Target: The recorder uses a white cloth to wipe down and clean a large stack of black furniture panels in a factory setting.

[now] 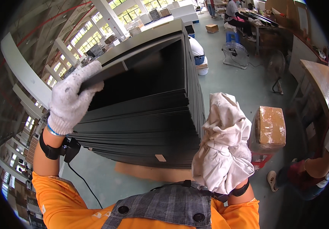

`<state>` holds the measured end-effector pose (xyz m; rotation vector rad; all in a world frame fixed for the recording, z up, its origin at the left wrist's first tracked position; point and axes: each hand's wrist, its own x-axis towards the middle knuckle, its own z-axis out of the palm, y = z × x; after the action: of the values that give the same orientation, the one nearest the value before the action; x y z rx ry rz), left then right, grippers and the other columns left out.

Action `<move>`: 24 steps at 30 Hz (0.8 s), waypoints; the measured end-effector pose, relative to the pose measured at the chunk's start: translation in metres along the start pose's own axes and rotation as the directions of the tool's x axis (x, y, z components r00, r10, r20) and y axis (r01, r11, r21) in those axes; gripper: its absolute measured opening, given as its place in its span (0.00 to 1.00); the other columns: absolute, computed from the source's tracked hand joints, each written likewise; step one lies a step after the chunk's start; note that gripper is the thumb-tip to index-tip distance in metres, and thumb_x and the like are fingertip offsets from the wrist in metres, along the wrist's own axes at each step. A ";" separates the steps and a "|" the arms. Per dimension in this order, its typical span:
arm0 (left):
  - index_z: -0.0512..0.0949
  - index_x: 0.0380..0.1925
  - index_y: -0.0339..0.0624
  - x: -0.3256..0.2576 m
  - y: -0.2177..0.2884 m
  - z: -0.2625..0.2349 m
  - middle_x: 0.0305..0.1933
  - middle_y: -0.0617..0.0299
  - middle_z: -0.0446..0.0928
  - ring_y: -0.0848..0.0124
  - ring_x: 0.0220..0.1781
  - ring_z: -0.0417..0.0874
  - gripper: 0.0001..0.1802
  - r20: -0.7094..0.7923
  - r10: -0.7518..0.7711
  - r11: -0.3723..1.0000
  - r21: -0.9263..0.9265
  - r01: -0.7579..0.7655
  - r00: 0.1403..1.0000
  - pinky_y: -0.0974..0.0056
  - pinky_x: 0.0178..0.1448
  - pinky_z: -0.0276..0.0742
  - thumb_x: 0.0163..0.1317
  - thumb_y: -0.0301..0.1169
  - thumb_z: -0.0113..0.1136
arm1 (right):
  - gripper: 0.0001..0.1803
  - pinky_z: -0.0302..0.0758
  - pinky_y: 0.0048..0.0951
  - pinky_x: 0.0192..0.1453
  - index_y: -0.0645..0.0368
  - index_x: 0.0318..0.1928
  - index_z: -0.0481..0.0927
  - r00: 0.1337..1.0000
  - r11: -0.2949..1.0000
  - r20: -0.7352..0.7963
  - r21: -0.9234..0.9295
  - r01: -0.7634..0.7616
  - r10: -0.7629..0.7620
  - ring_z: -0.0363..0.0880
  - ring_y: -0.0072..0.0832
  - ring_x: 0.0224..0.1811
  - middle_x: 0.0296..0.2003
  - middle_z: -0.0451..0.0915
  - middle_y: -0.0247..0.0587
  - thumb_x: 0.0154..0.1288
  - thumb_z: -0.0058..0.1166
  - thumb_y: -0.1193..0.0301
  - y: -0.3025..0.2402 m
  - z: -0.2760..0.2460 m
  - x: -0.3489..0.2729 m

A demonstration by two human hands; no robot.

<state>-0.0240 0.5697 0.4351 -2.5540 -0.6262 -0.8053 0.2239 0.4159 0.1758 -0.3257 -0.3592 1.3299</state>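
A brown cardboard box in shiny clear wrapping (272, 124) is standing at the right. Farther back, a round wire-caged fan (234, 55) is resting on the grey-green floor (218, 82); a dark-trousered person (236, 21) is sitting beside a cluttered worktop (260, 25).

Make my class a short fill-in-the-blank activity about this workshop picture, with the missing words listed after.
1. The left hand, gripping a panel, wears a white ____.
2. The bunched pale cloth covers much of the ____ hand.
3. The stacked panels are ____ in colour.
4. The person's sleeves are bright ____.

Missing words: glove, right, black, orange.
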 end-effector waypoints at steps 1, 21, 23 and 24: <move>0.79 0.51 0.40 0.005 0.002 -0.002 0.35 0.57 0.85 0.69 0.39 0.87 0.21 0.019 -0.026 1.000 -0.010 0.026 0.999 0.67 0.47 0.82 0.55 0.18 0.64 | 0.24 0.78 0.31 0.55 0.67 0.60 0.68 1.000 1.000 -0.013 0.021 0.002 -0.002 0.77 0.31 0.53 0.55 0.74 0.49 0.63 0.56 0.80 0.001 -0.002 -0.002; 0.79 0.52 0.45 -0.006 0.004 0.035 0.49 0.53 0.82 0.59 0.47 0.84 0.29 0.035 0.198 0.970 0.138 -0.201 0.980 0.62 0.51 0.81 0.45 0.30 0.73 | 0.31 0.79 0.30 0.55 0.69 0.66 0.59 0.971 0.871 0.046 -0.434 0.229 -0.233 0.80 0.38 0.49 0.56 0.74 0.54 0.63 0.53 0.83 0.013 0.018 -0.002; 0.78 0.52 0.40 -0.006 0.011 0.044 0.48 0.49 0.81 0.55 0.49 0.84 0.31 0.074 0.260 0.956 0.117 -0.268 0.963 0.60 0.53 0.81 0.42 0.26 0.74 | 0.35 0.73 0.36 0.61 0.62 0.65 0.66 0.953 0.682 0.012 -0.696 0.224 -0.301 0.77 0.39 0.58 0.58 0.75 0.48 0.57 0.64 0.70 0.024 -0.005 -0.002; 0.78 0.52 0.41 -0.010 0.009 0.052 0.49 0.49 0.81 0.56 0.50 0.84 0.32 0.085 0.290 0.948 0.111 -0.298 0.953 0.59 0.53 0.80 0.41 0.28 0.75 | 0.37 0.72 0.37 0.62 0.62 0.65 0.66 0.911 0.098 0.181 -0.968 0.232 -0.371 0.75 0.43 0.59 0.59 0.74 0.49 0.54 0.66 0.69 0.020 -0.015 -0.003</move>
<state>-0.0038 0.5844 0.3879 -2.4888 -0.2910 -0.5624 0.2123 0.4163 0.1541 -1.3824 -1.1638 0.4235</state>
